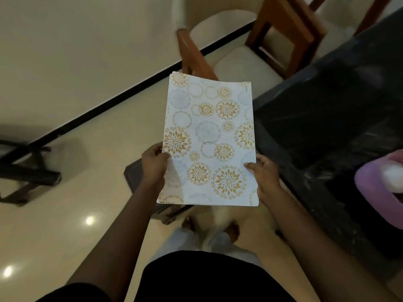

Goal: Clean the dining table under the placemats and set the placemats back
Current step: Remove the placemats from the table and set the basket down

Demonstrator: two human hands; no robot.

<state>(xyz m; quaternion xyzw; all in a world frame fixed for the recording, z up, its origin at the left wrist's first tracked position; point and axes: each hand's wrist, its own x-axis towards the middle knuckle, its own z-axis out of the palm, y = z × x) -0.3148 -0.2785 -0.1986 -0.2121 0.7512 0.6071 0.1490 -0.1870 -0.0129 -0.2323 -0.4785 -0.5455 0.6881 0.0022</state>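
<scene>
placemats [209,138] pinched between left hand [153,163], right hand [265,174], seemingly stacked

There are two hands [153,164] [265,173], one placemat stack [209,140], two chairs [239,64] [340,16], one table [327,105].

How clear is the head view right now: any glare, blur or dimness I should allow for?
Head view: dim light overall; the placemats, held by left hand and right hand, are sharpest; small glare spots on the floor at lower left; the chair and the purple object at the right edge are blurred; the dark table shows faint reflections.
</scene>
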